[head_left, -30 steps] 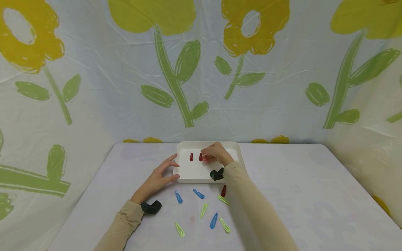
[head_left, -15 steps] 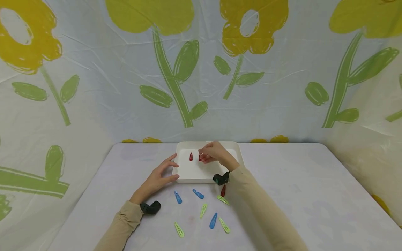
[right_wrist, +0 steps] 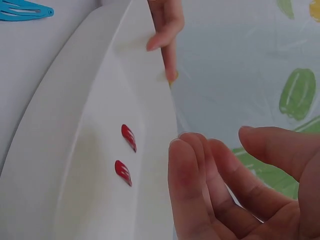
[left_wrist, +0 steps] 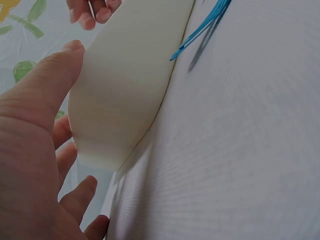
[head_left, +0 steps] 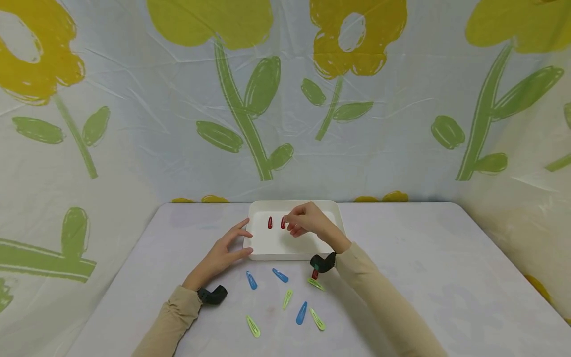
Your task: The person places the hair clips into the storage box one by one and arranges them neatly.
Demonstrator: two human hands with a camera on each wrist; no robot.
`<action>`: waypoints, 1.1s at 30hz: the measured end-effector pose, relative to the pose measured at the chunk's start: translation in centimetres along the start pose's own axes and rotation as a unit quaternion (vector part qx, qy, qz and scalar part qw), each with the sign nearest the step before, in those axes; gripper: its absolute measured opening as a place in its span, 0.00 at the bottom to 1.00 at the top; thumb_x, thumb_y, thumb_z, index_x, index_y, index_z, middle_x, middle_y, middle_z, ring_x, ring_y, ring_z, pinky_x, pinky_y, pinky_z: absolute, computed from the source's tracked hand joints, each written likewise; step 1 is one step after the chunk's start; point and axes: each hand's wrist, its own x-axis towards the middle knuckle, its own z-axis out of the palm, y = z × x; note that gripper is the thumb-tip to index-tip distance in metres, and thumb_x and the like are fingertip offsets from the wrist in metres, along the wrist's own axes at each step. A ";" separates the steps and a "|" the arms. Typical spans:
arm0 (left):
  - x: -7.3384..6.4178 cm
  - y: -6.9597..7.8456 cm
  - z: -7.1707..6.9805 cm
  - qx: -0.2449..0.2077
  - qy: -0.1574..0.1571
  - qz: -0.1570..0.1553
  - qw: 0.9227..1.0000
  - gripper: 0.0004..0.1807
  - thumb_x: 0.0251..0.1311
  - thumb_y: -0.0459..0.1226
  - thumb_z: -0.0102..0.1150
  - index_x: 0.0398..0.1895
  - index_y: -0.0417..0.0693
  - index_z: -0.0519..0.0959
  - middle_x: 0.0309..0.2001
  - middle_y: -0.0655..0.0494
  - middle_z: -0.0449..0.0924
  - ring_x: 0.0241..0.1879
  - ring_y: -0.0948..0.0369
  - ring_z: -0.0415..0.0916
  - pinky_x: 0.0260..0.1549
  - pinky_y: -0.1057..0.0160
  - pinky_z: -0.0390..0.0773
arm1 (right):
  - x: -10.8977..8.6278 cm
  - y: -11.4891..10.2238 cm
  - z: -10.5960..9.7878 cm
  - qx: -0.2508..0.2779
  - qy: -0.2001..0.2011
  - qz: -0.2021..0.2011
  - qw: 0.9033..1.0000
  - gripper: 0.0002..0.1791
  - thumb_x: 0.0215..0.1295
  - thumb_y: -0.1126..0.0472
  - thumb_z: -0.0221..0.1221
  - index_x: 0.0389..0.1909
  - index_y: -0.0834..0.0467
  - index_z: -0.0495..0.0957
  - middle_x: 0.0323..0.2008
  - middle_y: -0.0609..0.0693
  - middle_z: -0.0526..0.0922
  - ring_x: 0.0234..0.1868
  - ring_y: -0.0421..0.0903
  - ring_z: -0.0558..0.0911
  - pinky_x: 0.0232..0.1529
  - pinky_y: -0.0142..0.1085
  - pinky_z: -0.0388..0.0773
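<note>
A white tray (head_left: 272, 245) stands at the back of the table with two red snap hair clips inside, the left clip (head_left: 269, 222) and the right clip (head_left: 283, 222), side by side and apart. My right hand (head_left: 312, 221) hovers over the tray just right of them. In the right wrist view its thumb (right_wrist: 272, 147) is apart from the bent fingers, with nothing between. My left hand (head_left: 223, 252) touches the tray's left edge, fingers spread and relaxed. A third red clip (head_left: 314, 274) lies in front of the tray, partly hidden by the right wrist camera.
On the table before the tray lie three blue hair clips, one at left (head_left: 252, 279), one in the middle (head_left: 280, 275) and one nearer (head_left: 302, 313). Several green clips (head_left: 287, 299) are scattered among them. A flowered curtain (head_left: 178, 163) hangs behind the table.
My right hand has let go of the right red clip in the tray and drawn slightly back to the right. The left hand has stayed at the tray's edge.
</note>
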 end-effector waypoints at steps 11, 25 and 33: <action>-0.1 0.0 0.0 -0.012 0.002 -0.001 1.000 0.20 0.62 0.43 0.68 0.56 0.54 0.76 0.76 0.68 0.52 0.77 0.58 0.42 0.71 0.38 0.45 | -1.2 -0.1 0.6 -0.014 -0.005 -0.014 1.000 0.09 0.68 0.62 0.61 0.36 0.66 0.83 0.31 0.65 0.84 0.24 0.50 0.84 0.35 0.44 0.86; -0.1 0.0 0.0 -0.002 0.000 -0.002 1.000 0.21 0.63 0.47 0.67 0.57 0.55 0.76 0.77 0.70 0.51 0.77 0.59 0.43 0.71 0.39 0.47 | -2.7 0.2 2.8 -0.073 -0.022 -0.048 0.996 0.10 0.68 0.61 0.62 0.35 0.66 0.82 0.25 0.56 0.83 0.23 0.47 0.83 0.29 0.38 0.85; -0.1 0.0 0.0 -0.002 -0.001 0.002 1.000 0.21 0.63 0.47 0.66 0.56 0.55 0.76 0.77 0.69 0.51 0.77 0.58 0.43 0.71 0.39 0.48 | -3.4 0.7 3.6 -0.118 -0.040 -0.065 0.990 0.13 0.67 0.60 0.63 0.31 0.68 0.85 0.21 0.51 0.83 0.21 0.42 0.80 0.27 0.34 0.82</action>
